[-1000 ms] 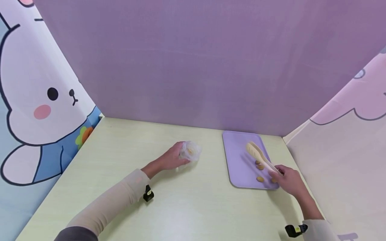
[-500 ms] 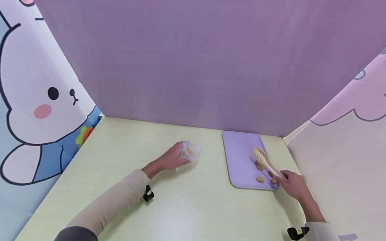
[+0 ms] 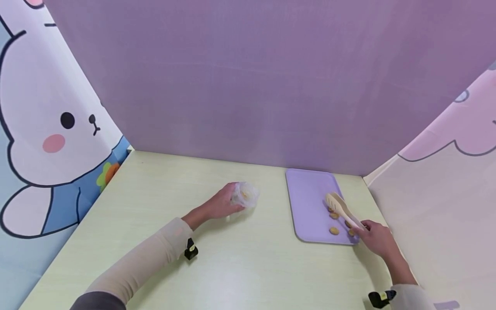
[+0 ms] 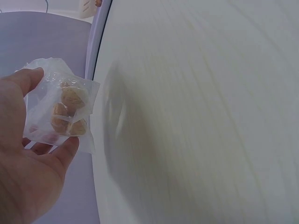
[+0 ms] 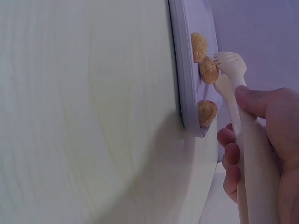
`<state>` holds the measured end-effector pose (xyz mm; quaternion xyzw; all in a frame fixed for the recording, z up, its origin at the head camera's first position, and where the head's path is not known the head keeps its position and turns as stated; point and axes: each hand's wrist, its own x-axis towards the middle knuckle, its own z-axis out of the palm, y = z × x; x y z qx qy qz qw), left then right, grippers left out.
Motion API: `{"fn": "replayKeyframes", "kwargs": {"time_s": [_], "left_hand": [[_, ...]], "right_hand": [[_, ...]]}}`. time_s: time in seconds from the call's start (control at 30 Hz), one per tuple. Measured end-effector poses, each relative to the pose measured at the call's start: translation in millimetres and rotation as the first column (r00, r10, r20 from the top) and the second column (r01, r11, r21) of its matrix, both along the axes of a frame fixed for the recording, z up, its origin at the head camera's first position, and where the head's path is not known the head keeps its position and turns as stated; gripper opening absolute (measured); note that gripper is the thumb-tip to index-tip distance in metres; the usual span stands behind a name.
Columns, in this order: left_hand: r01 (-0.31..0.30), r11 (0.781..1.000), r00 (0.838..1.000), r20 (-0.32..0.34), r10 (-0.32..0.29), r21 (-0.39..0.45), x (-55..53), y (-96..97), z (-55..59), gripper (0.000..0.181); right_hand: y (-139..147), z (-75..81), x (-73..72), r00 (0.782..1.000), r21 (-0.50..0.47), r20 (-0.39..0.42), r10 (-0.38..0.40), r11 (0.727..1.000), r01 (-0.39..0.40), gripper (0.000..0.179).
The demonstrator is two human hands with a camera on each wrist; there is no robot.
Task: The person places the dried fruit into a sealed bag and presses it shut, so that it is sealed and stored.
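My left hand (image 3: 222, 202) holds a clear plastic bag (image 3: 249, 196) at mid-table, thumb and fingers around its sides. Inside the bag, several brown walnuts (image 4: 70, 100) show in the left wrist view. With my right hand (image 3: 376, 238) I grip cream-coloured tongs (image 3: 342, 209) by their arms. Their tips point over a purple tray (image 3: 308, 206) at the right. Several more walnuts (image 3: 334, 230) lie in the tray's right half, some partly under the tongs in the head view. In the right wrist view the tongs' slotted head (image 5: 230, 63) stands right beside a wrinkled walnut (image 5: 209, 70).
The pale wooden table (image 3: 232, 267) carries the tray near its back right corner. A purple panel (image 3: 248, 86) rises along the back edge. A printed cartoon sheet (image 3: 58, 129) hangs at the left and a pink one (image 3: 445, 172) at the right.
The right hand has moved a little toward me and right, bringing the tongs down nearer the walnuts; in the last half second it barely moves. The left hand and bag stay put.
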<state>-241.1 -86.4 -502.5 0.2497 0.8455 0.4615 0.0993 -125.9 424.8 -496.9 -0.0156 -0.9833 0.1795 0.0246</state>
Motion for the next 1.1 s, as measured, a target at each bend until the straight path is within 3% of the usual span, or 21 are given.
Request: {"fn": "replayKeyframes", "kwargs": {"time_s": [0.53, 1.1], "left_hand": [[-0.014, 1.000, 1.000, 0.012, 0.015, -0.010, 2.3, 2.3, 1.0, 0.081], [-0.010, 1.000, 1.000, 0.009, 0.010, 0.000, -0.5, 2.7, -2.0, 0.080]], "right_hand": [[-3.6, -4.2, -7.5, 0.997, -0.027, 0.067, -0.040, 0.999, 0.042, 0.035], [-7.6, -2.8, -9.9, 1.000, -0.014, 0.006, -0.026, 1.000, 0.026, 0.035]]}}
